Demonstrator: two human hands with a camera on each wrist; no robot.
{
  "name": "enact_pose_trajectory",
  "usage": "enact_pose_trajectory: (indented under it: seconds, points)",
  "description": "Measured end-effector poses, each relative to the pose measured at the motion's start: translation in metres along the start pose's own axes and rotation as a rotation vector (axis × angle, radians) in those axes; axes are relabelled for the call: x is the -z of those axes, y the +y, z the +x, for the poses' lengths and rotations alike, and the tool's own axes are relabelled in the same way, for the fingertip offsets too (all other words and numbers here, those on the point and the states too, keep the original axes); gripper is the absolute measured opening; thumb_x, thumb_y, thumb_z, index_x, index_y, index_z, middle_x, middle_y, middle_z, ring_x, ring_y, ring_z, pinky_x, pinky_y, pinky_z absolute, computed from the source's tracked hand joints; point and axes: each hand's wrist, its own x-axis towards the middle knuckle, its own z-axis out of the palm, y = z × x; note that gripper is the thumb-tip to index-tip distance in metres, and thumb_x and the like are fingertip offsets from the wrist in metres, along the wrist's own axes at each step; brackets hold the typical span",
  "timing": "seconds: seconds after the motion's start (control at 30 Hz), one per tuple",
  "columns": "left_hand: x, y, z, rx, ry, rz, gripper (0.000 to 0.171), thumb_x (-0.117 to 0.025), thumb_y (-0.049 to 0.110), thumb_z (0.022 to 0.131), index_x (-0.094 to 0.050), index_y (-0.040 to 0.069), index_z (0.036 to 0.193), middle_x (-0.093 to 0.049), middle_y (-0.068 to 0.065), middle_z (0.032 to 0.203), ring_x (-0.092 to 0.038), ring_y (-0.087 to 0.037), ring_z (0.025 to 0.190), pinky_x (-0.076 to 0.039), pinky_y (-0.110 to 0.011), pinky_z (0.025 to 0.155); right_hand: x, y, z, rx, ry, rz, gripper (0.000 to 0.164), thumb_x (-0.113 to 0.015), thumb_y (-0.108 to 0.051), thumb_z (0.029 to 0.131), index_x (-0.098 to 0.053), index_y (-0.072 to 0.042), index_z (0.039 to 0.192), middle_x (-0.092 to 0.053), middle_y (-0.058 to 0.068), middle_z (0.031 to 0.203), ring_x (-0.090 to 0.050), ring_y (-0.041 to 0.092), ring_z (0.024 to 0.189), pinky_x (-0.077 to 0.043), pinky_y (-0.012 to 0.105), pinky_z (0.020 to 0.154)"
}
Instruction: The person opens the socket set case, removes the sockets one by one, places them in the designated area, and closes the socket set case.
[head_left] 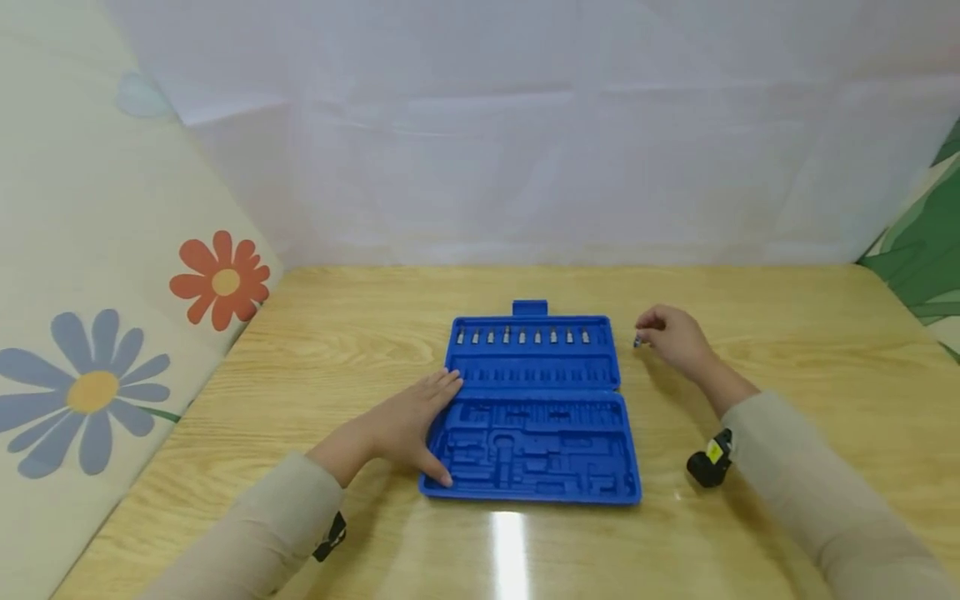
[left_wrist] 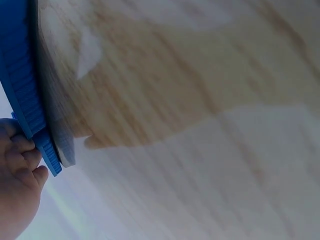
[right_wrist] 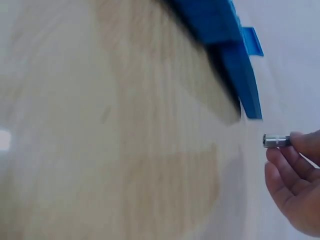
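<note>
An opened blue plastic tool case (head_left: pixel 530 492) lies on the wooden table in the head view, its two halves spread flat. Several small silver socket bits (head_left: pixel 522 336) stand in a row along the far half. My left hand (head_left: pixel 414 421) rests on the case's left side, thumb at the near corner and fingers extended by the hinge. To the right of the far half, my right hand (head_left: pixel 672 340) pinches one small silver socket bit (right_wrist: pixel 276 141) between thumb and fingertips. That bit's dark end is partly hidden by the fingers in the right wrist view.
Moulded slots without tools fill the near half of the case. A latch tab (head_left: pixel 530 308) sticks out at its far edge. Behind the wooden table (head_left: pixel 360 317) hangs a white sheet (head_left: pixel 525 167), with flower-patterned cloth (head_left: pixel 135 275) on the left.
</note>
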Motion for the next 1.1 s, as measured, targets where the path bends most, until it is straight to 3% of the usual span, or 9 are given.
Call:
enact_pose_trajectory:
  seconds: [0.2, 0.37, 0.63, 0.83, 1.1]
  points:
    - [0.001, 0.0, -0.001, 0.0, -0.006, 0.004, 0.121, -0.064, 0.068, 0.051, -0.016, -0.005, 0.135, -0.012, -0.018, 0.141, -0.005, -0.032, 0.128, -0.012, -0.042, 0.102, 0.006, 0.014, -0.006, -0.044, -0.067, -0.064, 0.018, -0.047, -0.004, 0.087, -0.052, 0.008, 0.099, -0.054, 0.018, 0.092, -0.05, 0.026, 0.082, -0.044, 0.031, 0.065]
    - [0.001, 0.002, 0.0, 0.013, -0.02, 0.0, 0.121, -0.063, 0.068, 0.052, -0.015, -0.004, 0.136, -0.011, -0.018, 0.141, -0.004, -0.031, 0.128, -0.011, -0.042, 0.102, 0.006, 0.019, -0.002, -0.064, -0.072, -0.061, 0.018, -0.047, -0.001, 0.085, -0.051, 0.012, 0.098, -0.056, 0.021, 0.088, -0.054, 0.026, 0.077, -0.045, 0.03, 0.063]
    - [0.002, 0.004, 0.001, 0.018, -0.025, -0.004, 0.121, -0.063, 0.068, 0.052, -0.014, -0.004, 0.136, -0.01, -0.018, 0.141, -0.004, -0.031, 0.128, -0.011, -0.042, 0.102, 0.007, 0.023, 0.007, -0.082, -0.084, -0.16, 0.022, -0.05, -0.003, 0.081, -0.054, 0.013, 0.095, -0.057, 0.022, 0.089, -0.054, 0.028, 0.078, -0.045, 0.031, 0.063]
    - [0.001, 0.003, 0.002, 0.02, -0.029, -0.005, 0.122, -0.062, 0.07, 0.051, -0.013, -0.003, 0.136, -0.009, -0.017, 0.141, -0.003, -0.031, 0.128, -0.012, -0.042, 0.102, 0.008, 0.02, 0.006, -0.137, -0.113, -0.111, 0.022, -0.046, -0.005, 0.084, -0.053, 0.012, 0.096, -0.056, 0.019, 0.085, -0.053, 0.021, 0.07, -0.045, 0.026, 0.054]
    - [0.001, 0.001, 0.003, 0.014, -0.03, -0.009, 0.122, -0.061, 0.07, 0.051, -0.013, -0.003, 0.136, -0.009, -0.017, 0.141, -0.003, -0.032, 0.128, -0.011, -0.043, 0.102, 0.011, 0.018, 0.003, -0.177, -0.118, -0.026, 0.025, -0.042, -0.005, 0.086, -0.05, 0.012, 0.101, -0.054, 0.02, 0.091, -0.053, 0.024, 0.077, -0.048, 0.028, 0.059]
